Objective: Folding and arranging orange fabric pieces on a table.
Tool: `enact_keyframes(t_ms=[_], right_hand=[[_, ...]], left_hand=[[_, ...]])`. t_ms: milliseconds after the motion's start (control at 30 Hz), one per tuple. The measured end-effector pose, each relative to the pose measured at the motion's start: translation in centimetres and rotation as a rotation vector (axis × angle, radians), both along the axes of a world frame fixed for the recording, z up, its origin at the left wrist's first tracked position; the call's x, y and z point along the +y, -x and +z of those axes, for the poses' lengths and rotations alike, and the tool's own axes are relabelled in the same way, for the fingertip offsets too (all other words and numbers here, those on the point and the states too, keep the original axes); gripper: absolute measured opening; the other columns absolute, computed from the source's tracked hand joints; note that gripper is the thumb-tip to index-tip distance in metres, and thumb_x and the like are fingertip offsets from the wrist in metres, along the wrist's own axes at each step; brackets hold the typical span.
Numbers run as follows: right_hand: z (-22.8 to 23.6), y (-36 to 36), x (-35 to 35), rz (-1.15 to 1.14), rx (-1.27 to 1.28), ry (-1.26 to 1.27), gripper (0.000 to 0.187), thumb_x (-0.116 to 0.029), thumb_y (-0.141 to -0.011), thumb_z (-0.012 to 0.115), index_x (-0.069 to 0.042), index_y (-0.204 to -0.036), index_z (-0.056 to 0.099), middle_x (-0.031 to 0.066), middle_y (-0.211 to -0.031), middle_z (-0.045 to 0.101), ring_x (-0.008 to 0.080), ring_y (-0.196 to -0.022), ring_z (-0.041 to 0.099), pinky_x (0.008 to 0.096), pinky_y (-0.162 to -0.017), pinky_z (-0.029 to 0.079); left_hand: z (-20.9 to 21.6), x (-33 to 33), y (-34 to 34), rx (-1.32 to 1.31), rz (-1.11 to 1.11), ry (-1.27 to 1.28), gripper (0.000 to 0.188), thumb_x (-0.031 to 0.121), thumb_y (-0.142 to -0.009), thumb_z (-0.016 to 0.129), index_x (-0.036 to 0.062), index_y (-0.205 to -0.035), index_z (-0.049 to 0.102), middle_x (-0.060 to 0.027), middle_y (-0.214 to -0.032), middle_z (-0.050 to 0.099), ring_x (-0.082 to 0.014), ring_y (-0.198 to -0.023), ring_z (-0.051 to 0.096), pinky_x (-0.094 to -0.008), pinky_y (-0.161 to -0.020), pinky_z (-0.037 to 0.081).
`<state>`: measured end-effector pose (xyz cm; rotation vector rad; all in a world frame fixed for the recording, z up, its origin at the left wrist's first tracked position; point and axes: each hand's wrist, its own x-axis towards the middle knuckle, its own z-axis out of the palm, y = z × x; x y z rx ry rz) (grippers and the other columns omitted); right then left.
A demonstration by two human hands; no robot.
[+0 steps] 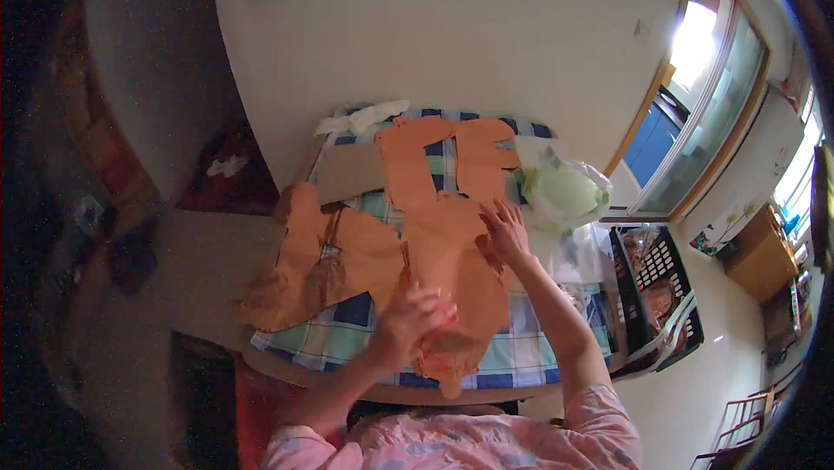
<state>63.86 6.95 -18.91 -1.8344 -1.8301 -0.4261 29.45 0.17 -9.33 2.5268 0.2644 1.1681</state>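
Note:
Large flat orange-brown sheets with irregular cut outlines lie across a checked cloth; they look like paper or thin hide, I cannot tell which. In front of me is the middle sheet (447,235), its lower end creased and darker. My right hand (506,234) rests on its upper right part, fingers stretched out. Over the lower left part of that sheet is my left hand (413,322), blurred, with a reddish spot at its fingertips that I cannot make out. To the left lies another sheet (360,248) with dark creased patches. Two smaller pieces, a left one (408,166) and a right one (482,153), lie farther back.
The checked cloth (521,353) covers the table, which stands against a white wall (452,27). A grey-brown flat piece (350,173) and a white cloth (360,118) lie at the back left. On the right are a pale green plastic-wrapped bundle (565,192) and a black basket (660,261).

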Motion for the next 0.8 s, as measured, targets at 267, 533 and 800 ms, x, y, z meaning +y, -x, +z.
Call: enact_keyframes(t_ms=[267,533,800], right_hand=[[-4.9,3.6,-7.8,-0.118,0.292,0.182,0.053,-0.015,-0.082,0.061,-0.01,-0.133,0.048,0.0172,-0.14,0.043,0.0371,-0.128,0.041,0.0471,-0.108,0.031],[-5.1,7.3,-12.6,0.051,0.269,0.197,0.041,-0.012,-0.086,0.056,-0.007,-0.127,0.053,0.0152,-0.133,0.051,0.0356,-0.124,0.046,0.048,-0.107,0.033],[-5.3,8.3,-14.4,-0.03,0.201,0.222,0.042,-0.013,-0.088,0.054,-0.008,-0.13,0.053,0.0131,-0.136,0.05,0.0313,-0.129,0.043,0.0502,-0.108,0.03]], left_hand=[[-12.9,-5.0,0.1,0.172,0.12,0.275,0.041,0.007,-0.076,0.065,0.0113,-0.117,0.065,-0.0134,-0.129,0.054,-0.0334,-0.124,0.047,-0.0455,-0.105,0.037],[-13.9,-5.2,0.4,0.294,0.119,0.307,0.053,-0.003,-0.067,0.065,0.0093,-0.118,0.064,-0.0144,-0.132,0.051,-0.0349,-0.126,0.043,-0.0449,-0.107,0.036],[-14.2,-5.3,0.2,0.308,0.143,0.243,0.049,-0.001,-0.067,0.065,0.009,-0.115,0.065,-0.0133,-0.128,0.054,-0.0301,-0.124,0.046,-0.0482,-0.107,0.034]])
